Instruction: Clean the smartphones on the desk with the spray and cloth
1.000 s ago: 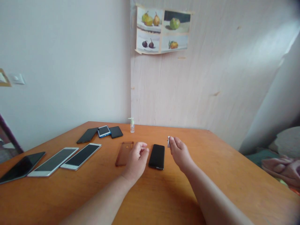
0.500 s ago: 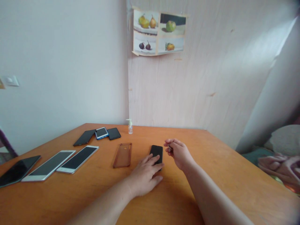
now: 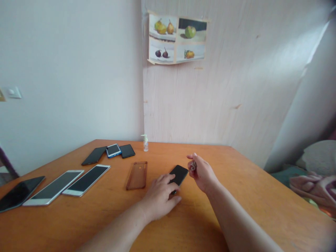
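Observation:
A black smartphone (image 3: pixel 180 173) lies on the table, slanting away to the right. My left hand (image 3: pixel 161 197) is on its near end, with bent fingers over the screen and at the edges. The thumb sits apart from the phone, lower down. Just right of the phone, my right hand (image 3: pixel 203 173) is closed round a small bunched greyish cloth (image 3: pixel 193 166). Most of that cloth is hidden in the fist. To the left of my left hand lies a translucent brown phone case (image 3: pixel 137 176).
On the wooden table (image 3: pixel 236 196), a white phone (image 3: pixel 88 180), a white tablet-like device (image 3: pixel 55 189) and a dark device (image 3: pixel 21 192) lie at left. Behind them are a black phone (image 3: pixel 94 155), a blue-edged phone (image 3: pixel 113 150), another dark phone (image 3: pixel 127 151) and a pump bottle (image 3: pixel 145 143).
The smartphone has turned clockwise, its far end swinging right. My left fingers have drawn in slightly. My right fist has rolled, showing more of the bunched cloth.

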`<state>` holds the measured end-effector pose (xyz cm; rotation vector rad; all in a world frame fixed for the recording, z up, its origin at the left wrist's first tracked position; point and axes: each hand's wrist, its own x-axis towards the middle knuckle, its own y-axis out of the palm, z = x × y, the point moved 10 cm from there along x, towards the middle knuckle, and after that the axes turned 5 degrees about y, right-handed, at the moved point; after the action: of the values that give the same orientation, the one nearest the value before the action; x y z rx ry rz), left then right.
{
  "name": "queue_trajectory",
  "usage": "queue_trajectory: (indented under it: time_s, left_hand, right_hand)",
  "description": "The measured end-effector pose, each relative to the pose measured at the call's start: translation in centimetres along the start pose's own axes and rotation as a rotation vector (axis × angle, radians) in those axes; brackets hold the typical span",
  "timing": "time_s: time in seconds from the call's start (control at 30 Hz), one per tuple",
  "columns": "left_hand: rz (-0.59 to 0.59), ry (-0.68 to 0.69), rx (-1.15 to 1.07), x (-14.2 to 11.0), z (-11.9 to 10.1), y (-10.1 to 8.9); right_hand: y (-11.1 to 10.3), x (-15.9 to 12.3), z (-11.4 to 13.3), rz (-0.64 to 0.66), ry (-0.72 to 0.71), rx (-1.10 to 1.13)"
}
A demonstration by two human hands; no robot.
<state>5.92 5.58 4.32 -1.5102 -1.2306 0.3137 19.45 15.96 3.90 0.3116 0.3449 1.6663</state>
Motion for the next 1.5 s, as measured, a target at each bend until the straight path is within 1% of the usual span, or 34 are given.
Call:
queue_trajectory:
  time_s: [0.13, 0.23, 0.33, 0.47, 0.6, 0.7, 0.77, 0.83, 0.9, 0.93, 1.0, 1.1, 1.17, 1.23, 1.4, 1.5]
  left_hand:
    - [-0.171, -0.063, -0.039, 0.3, 0.8, -1.9]
    - [-0.304, -0.140, -0.183, 0.1, 1.9, -3.0]
    - [-0.368, -0.186, -0.340, -0.1, 2.6, -3.2]
    - [-0.371, -0.212, -0.436, 0.0, 2.9, -2.9]
    - [-0.356, -0.229, -0.455, 0.0, 3.3, -2.7]
    - [-0.409, -0.265, -0.474, -0.2, 4.0, -3.2]
    - [-0.456, -0.299, -0.490, -0.3, 4.5, -3.8]
    - [-0.495, -0.335, -0.509, -0.4, 4.8, -4.3]
    - [-0.515, -0.361, -0.563, -0.5, 4.9, -4.4]
    - [-0.515, -0.367, -0.609, -0.5, 4.9, -4.3]
    - [-0.486, -0.369, -0.732, -0.4, 4.6, -3.8]
    - [-0.390, -0.363, -0.995, 0.0, 3.7, -2.2]
    - [-0.327, -0.363, -1.154, 0.1, 3.1, -1.2]
    - [-0.318, -0.379, -1.197, 0.1, 3.2, -0.9]
    - [-0.469, -0.418, -1.094, -0.5, 4.6, -1.9]
    - [-0.513, -0.411, -1.089, -0.7, 4.7, -2.3]
  right_hand:
    - [1.3, -0.4, -1.3, 0.069, 0.134, 0.078]
    - [2.7, -1.1, -1.7, 0.136, 0.167, 0.161]
    - [4.1, -1.9, -2.1, 0.213, 0.195, 0.207]
    - [5.4, -3.0, -2.6, 0.295, 0.223, 0.185]
    - [6.8, -4.3, -3.3, 0.409, 0.268, 0.149]
    - [7.6, -4.9, -3.6, 0.494, 0.294, 0.103]
    - [7.6, -4.9, -3.4, 0.504, 0.293, 0.063]
    - [7.2, -4.5, -2.9, 0.473, 0.265, 0.025]
    - [7.1, -4.4, -2.2, 0.466, 0.242, 0.018]
    - [7.3, -4.6, -2.0, 0.484, 0.242, 0.031]
    - [8.1, -5.2, -2.0, 0.552, 0.265, 0.080]
    - [9.2, -6.1, -2.7, 0.637, 0.329, 0.152]
    - [9.5, -6.2, -3.4, 0.645, 0.364, 0.177]
    - [9.5, -6.2, -4.1, 0.638, 0.384, 0.182]
    - [9.4, -6.2, -4.8, 0.636, 0.408, 0.145]
    - [9.1, -6.1, -4.9, 0.609, 0.409, 0.132]
